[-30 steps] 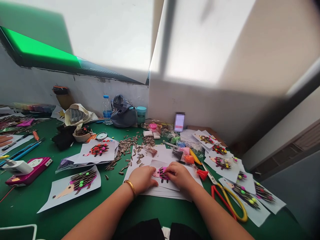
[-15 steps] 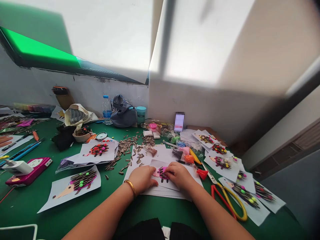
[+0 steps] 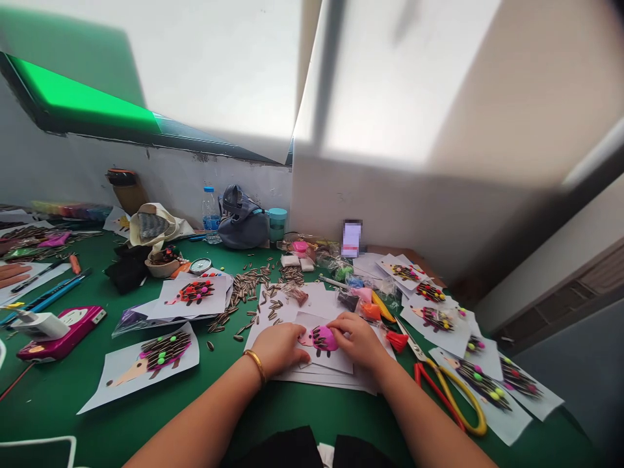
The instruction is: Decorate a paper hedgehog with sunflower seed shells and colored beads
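A pink clay hedgehog [image 3: 324, 338] with several dark seeds on its body lies on a white card [image 3: 341, 359] over a stack of papers. My left hand [image 3: 279, 346], a gold bangle on its wrist, rests at the card's left edge with fingers and thumb apart, beside the hedgehog's snout. Over the right side of the pink body is my right hand [image 3: 358, 339], thumb and index finger pinched together; whatever lies between the tips is too small to make out. Loose sunflower seeds [image 3: 248, 283] are scattered behind and left of the papers.
Scissors [image 3: 439, 370] lie to the right, near several finished hedgehog cards [image 3: 480, 383]. At the left are another hedgehog card [image 3: 146, 364], a magenta power strip [image 3: 63, 335] and another person's hand [image 3: 8, 274]. Bags of coloured clay [image 3: 363, 296] sit behind the papers.
My right hand has moved slightly right and up off the seeds, uncovering more of the pink body. My left hand stays at the card. The whole view has shifted slightly.
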Action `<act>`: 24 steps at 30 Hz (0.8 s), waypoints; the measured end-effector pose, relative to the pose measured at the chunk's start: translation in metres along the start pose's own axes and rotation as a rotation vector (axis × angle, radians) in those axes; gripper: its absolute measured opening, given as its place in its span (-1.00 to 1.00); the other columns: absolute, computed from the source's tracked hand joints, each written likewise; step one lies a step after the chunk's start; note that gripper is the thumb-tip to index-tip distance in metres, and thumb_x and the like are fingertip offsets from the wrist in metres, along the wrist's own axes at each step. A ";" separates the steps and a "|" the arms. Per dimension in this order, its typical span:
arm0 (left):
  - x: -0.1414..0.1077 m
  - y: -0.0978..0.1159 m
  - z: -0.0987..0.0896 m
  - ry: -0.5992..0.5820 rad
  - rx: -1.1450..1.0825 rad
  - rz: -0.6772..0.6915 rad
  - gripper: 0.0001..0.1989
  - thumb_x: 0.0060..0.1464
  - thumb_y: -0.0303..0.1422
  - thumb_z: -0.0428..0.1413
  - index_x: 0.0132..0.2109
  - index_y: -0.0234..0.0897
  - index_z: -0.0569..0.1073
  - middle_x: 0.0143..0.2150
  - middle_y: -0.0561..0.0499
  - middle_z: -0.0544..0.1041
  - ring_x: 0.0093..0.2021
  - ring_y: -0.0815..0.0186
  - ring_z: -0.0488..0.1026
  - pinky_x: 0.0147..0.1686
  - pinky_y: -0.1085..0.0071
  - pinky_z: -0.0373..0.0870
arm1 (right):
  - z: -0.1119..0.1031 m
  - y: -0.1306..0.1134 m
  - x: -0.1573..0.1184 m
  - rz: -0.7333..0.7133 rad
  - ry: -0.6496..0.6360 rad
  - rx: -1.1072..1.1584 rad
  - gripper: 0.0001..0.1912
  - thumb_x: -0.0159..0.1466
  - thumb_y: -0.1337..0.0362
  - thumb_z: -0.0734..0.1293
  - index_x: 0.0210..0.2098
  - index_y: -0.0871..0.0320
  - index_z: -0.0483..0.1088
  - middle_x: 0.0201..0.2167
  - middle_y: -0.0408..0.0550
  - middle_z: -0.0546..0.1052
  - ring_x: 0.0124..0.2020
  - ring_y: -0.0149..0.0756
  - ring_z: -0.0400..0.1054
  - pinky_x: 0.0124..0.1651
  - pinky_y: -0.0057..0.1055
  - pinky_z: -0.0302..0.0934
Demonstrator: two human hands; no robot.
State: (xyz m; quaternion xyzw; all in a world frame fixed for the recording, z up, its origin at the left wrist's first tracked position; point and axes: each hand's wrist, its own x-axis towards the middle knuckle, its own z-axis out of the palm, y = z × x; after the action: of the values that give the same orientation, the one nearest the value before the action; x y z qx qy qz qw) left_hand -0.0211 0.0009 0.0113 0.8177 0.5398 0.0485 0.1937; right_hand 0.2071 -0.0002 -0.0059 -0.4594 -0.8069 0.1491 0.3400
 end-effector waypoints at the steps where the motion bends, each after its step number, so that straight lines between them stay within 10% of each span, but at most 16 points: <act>1: 0.000 0.000 0.000 0.001 0.000 0.001 -0.49 -0.13 -0.07 0.24 -0.01 -0.12 0.50 -0.05 -0.11 0.57 -0.03 0.01 0.48 -0.14 0.29 0.34 | 0.000 0.000 0.000 -0.001 0.022 -0.001 -0.77 0.25 0.39 0.26 -0.25 0.10 0.56 -0.33 -0.05 0.52 -0.26 -0.29 0.40 -0.14 -0.36 0.28; 11: 0.000 0.000 -0.002 0.125 -0.158 0.017 -0.60 0.22 -0.14 -0.12 0.01 -0.16 0.49 -0.05 -0.10 0.57 -0.04 0.12 0.47 -0.10 0.30 0.31 | 0.003 0.006 0.000 -0.010 0.150 -0.075 -0.78 0.29 0.33 0.24 -0.24 0.12 0.54 -0.32 -0.01 0.53 -0.22 -0.22 0.39 -0.11 -0.27 0.29; 15: 0.005 -0.003 -0.008 0.182 -0.562 -0.016 -0.66 0.17 -0.27 -0.11 -0.12 -0.26 0.51 -0.17 -0.07 0.55 -0.19 0.26 0.46 -0.22 0.40 0.32 | 0.003 0.008 0.000 0.004 0.156 -0.090 -0.78 0.30 0.33 0.23 -0.24 0.11 0.54 -0.31 -0.01 0.53 -0.21 -0.21 0.38 -0.11 -0.26 0.29; 19: 0.003 -0.002 -0.016 0.005 -1.182 -0.167 -0.65 0.09 -0.20 -0.06 -0.09 -0.28 0.46 -0.49 0.14 0.30 -0.65 0.50 0.09 -0.67 0.51 -0.06 | 0.003 0.009 0.000 0.015 0.151 -0.102 -0.78 0.29 0.33 0.23 -0.24 0.11 0.53 -0.31 -0.01 0.53 -0.21 -0.20 0.38 -0.11 -0.24 0.29; 24: -0.002 -0.002 -0.021 -0.173 -1.611 -0.241 -0.64 -0.06 -0.33 0.03 -0.07 -0.31 0.42 -0.46 0.17 0.23 -0.68 0.60 -0.02 -0.69 0.57 -0.19 | 0.004 0.009 0.000 -0.010 0.167 -0.093 -0.79 0.30 0.33 0.23 -0.24 0.10 0.53 -0.31 -0.01 0.52 -0.22 -0.20 0.38 -0.11 -0.25 0.29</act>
State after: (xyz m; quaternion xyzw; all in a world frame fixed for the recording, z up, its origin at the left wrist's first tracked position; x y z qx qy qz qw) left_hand -0.0296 0.0054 0.0306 0.3650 0.4068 0.3368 0.7667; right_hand 0.2099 0.0047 -0.0139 -0.4817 -0.7840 0.0709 0.3850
